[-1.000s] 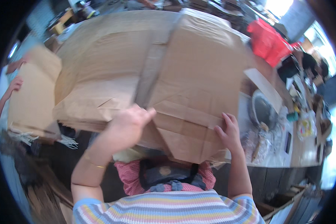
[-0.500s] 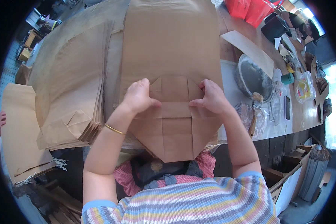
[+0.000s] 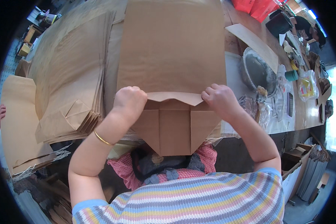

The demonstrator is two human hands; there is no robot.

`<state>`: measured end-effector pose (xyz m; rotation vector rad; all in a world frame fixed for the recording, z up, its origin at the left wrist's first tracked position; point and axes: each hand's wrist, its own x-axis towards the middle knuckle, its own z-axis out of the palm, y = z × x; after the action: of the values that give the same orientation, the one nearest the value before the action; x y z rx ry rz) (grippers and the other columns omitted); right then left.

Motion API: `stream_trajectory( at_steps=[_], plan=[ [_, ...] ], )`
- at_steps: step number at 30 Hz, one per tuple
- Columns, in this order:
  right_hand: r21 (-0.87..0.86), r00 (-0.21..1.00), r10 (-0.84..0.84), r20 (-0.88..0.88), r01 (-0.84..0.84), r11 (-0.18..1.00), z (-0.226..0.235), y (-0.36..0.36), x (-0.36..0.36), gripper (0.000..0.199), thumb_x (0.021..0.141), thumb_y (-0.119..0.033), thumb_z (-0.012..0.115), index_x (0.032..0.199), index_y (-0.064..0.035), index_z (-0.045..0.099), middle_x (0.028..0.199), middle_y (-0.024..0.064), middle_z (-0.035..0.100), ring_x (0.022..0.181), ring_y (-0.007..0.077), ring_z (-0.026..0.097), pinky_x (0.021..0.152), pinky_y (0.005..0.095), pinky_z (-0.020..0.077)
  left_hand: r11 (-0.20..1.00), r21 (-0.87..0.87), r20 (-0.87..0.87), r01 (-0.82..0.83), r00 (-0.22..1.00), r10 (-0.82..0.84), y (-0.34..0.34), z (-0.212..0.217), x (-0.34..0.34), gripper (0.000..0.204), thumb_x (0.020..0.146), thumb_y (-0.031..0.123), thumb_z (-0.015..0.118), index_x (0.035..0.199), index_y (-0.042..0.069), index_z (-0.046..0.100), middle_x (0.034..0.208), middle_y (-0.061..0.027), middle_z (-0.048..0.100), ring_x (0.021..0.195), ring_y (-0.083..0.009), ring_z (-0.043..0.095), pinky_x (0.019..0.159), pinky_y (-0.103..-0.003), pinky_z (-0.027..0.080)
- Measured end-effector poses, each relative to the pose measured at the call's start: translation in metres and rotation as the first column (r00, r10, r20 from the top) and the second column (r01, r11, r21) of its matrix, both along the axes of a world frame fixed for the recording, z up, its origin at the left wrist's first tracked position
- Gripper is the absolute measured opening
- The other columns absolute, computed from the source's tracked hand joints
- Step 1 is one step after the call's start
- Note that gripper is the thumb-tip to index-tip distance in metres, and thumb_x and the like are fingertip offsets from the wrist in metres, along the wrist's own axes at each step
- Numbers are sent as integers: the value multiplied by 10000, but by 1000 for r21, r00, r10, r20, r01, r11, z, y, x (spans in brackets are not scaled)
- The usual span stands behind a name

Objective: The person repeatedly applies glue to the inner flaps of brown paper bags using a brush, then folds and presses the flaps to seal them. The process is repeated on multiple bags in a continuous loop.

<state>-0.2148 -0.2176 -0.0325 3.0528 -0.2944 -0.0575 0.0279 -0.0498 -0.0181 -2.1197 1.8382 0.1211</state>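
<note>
While the brown paper bag (image 3: 171, 48) lies flat, both hands' fingers (image 3: 209, 93) pinch its folded flap (image 3: 174, 97).

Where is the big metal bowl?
In the head view the metal bowl sits on the table to the right, just beyond the right hand and beside the brown paper bag.

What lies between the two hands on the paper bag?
In the head view, only the bag's folded brown flap spans from left hand to right hand.
</note>
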Motion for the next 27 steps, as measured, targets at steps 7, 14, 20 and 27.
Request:
stream_trajectory(
  at_steps=[7,14,20,27],
  plan=[
    [429,973,-115,199,18,903,-29,79,26,830,805,-338,663,1453,41,308,1519,222,315,1424,336,288,1188,432,199,945,-271,-340,184,900,-273,23,-41,-38,803,754,193,581,1438,-104,283,1543,-261,236,1452,-376,207,1208,-437,146],
    [358,892,-431,136,362,861,-35,68,-23,1030,745,-531,714,1469,45,261,1518,237,294,1429,368,254,1184,455,174,966,-228,-308,-124,950,49,70,-51,-4,1167,746,624,669,1497,-81,121,1569,-270,131,1478,-370,97,1209,-434,103],
    [897,820,-510,260,-10,442,-30,33,-14,620,791,-168,748,1337,-8,503,1323,181,549,1228,294,537,1034,377,428,901,-386,-665,-198,736,-124,49,-31,16,868,810,242,721,1479,-43,248,1529,-243,285,1440,-352,254,1178,-423,228],
    [935,624,-731,275,2,354,-48,13,1,297,859,-25,647,1154,-4,626,1110,135,641,1029,239,614,909,310,469,619,-705,-505,-346,858,-95,-14,-27,-23,426,746,144,806,1085,-23,610,1021,-166,691,929,-310,669,808,-381,525]
  ],
)
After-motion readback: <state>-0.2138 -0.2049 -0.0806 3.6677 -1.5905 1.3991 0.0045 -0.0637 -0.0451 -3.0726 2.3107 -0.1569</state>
